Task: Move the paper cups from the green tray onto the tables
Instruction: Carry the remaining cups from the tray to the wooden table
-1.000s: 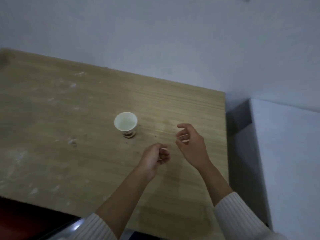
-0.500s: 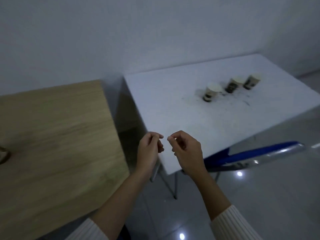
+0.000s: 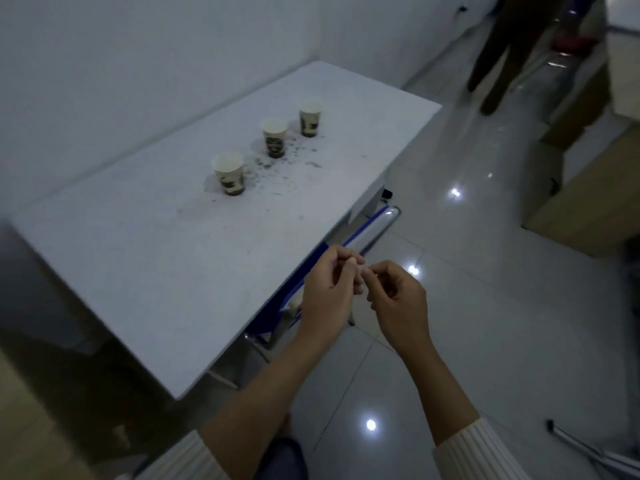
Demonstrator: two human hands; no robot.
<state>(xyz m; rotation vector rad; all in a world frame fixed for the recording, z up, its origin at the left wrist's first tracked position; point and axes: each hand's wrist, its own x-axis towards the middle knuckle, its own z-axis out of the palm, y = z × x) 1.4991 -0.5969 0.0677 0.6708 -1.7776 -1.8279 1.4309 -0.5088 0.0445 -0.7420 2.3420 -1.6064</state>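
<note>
Three paper cups stand upright in a diagonal row on the white table [image 3: 145, 271]: a near cup [image 3: 229, 173], a middle cup [image 3: 274, 137] and a far cup [image 3: 310, 118]. Dark crumbs lie scattered around them. My left hand [image 3: 329, 294] and my right hand [image 3: 398, 299] hover close together beyond the table's near right edge, over the floor. Their fingertips almost touch, the fingers are curled, and neither holds a cup. No green tray is in view.
A blue chair [image 3: 367, 233] is tucked under the white table's right edge. A wooden table corner [image 3: 31, 427] shows at bottom left. A person's legs [image 3: 498, 53] stand at the far right by wooden cabinets [image 3: 588, 188]. Glossy tiled floor lies on the right.
The view has swung right from the wooden table with one cup to the white table with three cups. Both hands came together, fingers curled, and still hold nothing.
</note>
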